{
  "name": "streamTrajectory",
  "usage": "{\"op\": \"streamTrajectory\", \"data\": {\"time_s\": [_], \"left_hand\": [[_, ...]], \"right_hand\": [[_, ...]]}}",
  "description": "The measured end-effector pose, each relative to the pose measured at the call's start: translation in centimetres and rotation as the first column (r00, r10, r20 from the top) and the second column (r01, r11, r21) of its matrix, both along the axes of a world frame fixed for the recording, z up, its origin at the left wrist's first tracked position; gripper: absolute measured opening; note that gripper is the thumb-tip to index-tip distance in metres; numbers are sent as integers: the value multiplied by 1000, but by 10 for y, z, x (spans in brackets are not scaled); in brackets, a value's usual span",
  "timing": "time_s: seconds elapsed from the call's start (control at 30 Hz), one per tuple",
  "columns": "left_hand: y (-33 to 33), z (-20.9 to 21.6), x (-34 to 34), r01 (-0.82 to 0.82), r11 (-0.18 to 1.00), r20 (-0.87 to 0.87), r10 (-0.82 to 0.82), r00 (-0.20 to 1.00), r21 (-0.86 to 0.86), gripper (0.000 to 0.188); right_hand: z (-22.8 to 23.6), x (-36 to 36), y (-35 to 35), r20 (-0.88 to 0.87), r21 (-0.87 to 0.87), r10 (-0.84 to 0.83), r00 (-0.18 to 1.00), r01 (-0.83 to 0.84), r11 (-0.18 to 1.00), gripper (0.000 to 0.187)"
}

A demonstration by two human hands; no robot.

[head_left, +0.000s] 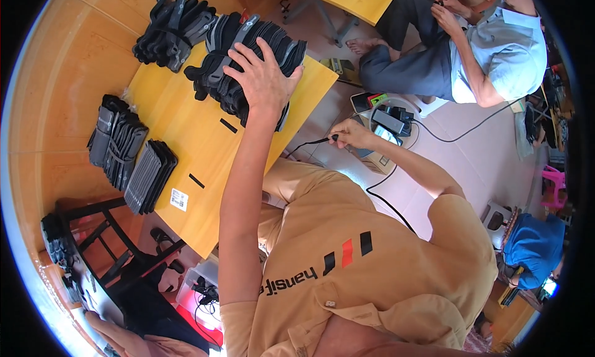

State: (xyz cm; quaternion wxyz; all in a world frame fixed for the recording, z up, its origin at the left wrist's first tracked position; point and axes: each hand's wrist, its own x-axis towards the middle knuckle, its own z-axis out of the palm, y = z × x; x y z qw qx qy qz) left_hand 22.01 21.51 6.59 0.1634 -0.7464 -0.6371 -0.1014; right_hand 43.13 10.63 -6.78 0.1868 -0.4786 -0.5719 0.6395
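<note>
My left hand lies flat with fingers spread on top of a tall stack of black gloves at the far side of the yellow table. It presses on the stack without gripping it. My right hand is off the table's right edge, over the floor, pinching the end of a thin black cable. The cable runs down along my right arm.
More black glove piles: one at the table's far corner, flat bundles at its left edge. Two small black strips and a white label lie on the table. A power strip sits on a white stool. A seated person is far right. A black rack stands lower left.
</note>
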Motion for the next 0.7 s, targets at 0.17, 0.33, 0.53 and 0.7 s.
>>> {"op": "streamTrajectory", "data": {"time_s": [0.17, 0.33, 0.53, 0.7], "left_hand": [[0, -2, -2, -3, 1000, -5, 3, 1000, 23, 93], [0, 0, 1, 5, 1000, 13, -5, 1000, 16, 92], [-1, 3, 0, -1, 1000, 28, 1, 1000, -4, 91], [-2, 8, -9, 60, 997, 67, -56, 996, -57, 88]], "right_hand": [[-68, -40, 12, 209, 36, -152, 966, 147, 988, 16], [-109, -84, 51, 105, -198, -660, 744, 666, 719, 22], [-117, -102, 51, 42, -13, -580, 814, 581, 814, 20], [-111, -68, 21, 662, 144, 99, 743, -256, 956, 42]]}}
